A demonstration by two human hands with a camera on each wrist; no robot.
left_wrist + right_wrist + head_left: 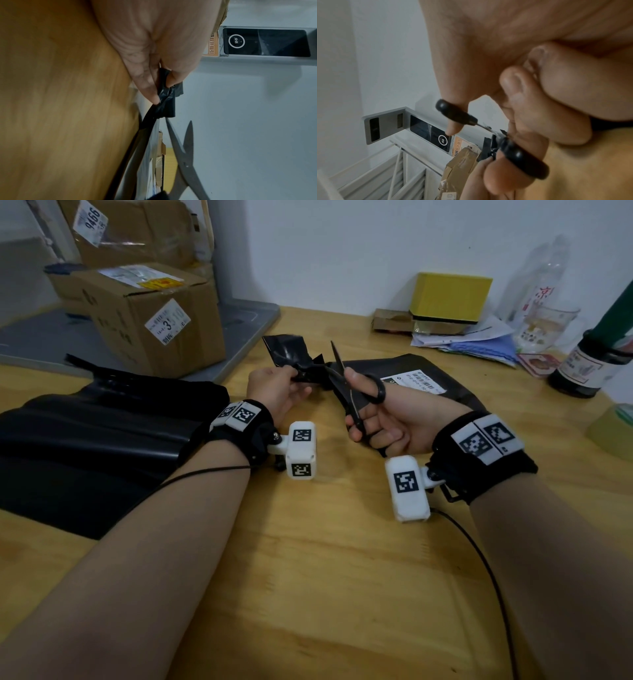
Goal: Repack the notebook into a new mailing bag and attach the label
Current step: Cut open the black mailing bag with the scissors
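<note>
A black mailing bag point(407, 378) with a white label point(416, 381) lies on the wooden table point(342, 577). My left hand point(277, 392) pinches the bag's crumpled end point(167, 97) and lifts it. My right hand point(383, 419) holds black-handled scissors point(356, 392), thumb and fingers through the loops point(522, 158). The blades point(185, 146) stand apart just beside the pinched plastic. A cut black strip point(287, 350) sticks up beyond my left hand. A stack of new black mailing bags point(96, 446) lies at the left. The notebook is not visible.
Cardboard parcels point(147, 316) stand on a grey platform point(239, 326) at the back left. A yellow box point(448, 297), papers point(479, 344), a glass cup point(548, 330), a dark bottle point(582, 368) and a tape roll point(613, 429) crowd the right side.
</note>
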